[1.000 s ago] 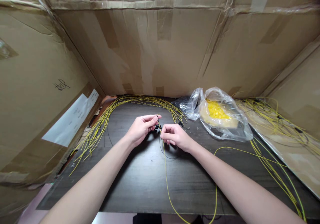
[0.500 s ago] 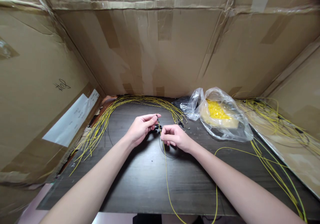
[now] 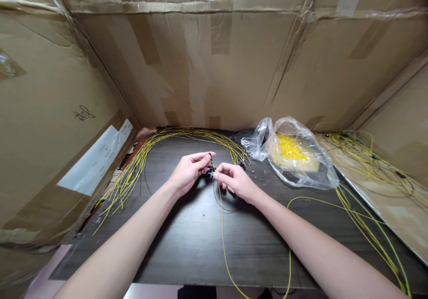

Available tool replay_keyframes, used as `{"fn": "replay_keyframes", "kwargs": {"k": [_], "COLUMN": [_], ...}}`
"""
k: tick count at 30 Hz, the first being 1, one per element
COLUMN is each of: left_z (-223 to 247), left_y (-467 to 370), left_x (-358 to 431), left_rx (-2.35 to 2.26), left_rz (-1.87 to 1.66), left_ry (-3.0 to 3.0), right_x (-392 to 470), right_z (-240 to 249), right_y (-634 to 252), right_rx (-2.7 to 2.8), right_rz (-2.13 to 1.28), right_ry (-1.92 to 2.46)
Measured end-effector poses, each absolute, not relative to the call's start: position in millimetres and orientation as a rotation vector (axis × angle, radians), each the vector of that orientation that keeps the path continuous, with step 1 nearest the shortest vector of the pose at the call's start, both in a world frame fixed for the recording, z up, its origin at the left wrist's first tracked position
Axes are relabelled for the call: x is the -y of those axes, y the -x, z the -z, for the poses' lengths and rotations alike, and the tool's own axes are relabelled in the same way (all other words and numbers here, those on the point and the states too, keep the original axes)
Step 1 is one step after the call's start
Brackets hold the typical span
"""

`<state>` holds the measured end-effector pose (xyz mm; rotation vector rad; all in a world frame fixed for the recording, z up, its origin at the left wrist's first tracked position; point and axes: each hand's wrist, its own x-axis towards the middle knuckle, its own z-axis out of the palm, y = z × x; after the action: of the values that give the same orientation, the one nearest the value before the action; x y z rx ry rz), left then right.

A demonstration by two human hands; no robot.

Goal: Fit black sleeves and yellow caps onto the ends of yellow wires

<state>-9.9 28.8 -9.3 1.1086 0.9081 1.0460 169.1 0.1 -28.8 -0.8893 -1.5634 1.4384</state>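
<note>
Over the middle of the dark table, my left hand (image 3: 190, 170) pinches a small black piece at the upper end of a yellow wire (image 3: 222, 232). Just to the right, my right hand (image 3: 236, 181) is closed with thumb and forefinger on the same wire, a little below that piece. From there the wire hangs down past the table's front edge. Several small black parts (image 3: 209, 172) lie between and behind the hands, partly hidden by the fingers. A thin dark wire (image 3: 216, 199) curves below my right hand.
A bundle of yellow wires (image 3: 143, 149) arcs across the back left. Behind my right hand stands an open clear bag with yellow pieces (image 3: 291, 147), beside a bag of black pieces (image 3: 245, 139). More yellow wires (image 3: 371, 241) lie at right. Cardboard walls (image 3: 187, 76) enclose the table.
My right hand has shifted slightly up and left along the wire, closer to my left fingers. The left hand stays where it was.
</note>
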Motion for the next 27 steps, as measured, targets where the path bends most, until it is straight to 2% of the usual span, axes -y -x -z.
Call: {"fn": "replay_keyframes", "kwargs": {"k": [27], "left_z": [11.7], "left_y": [10.3], "left_x": [-29.0], "left_rx": [-0.876], "left_rz": [-1.049], "left_ry": [-1.142], "right_x": [-1.6], "right_z": [32.0], "right_y": [-170.1], "right_rx": [1.579], "right_rz": [-1.534], "right_ry": [0.833]}}
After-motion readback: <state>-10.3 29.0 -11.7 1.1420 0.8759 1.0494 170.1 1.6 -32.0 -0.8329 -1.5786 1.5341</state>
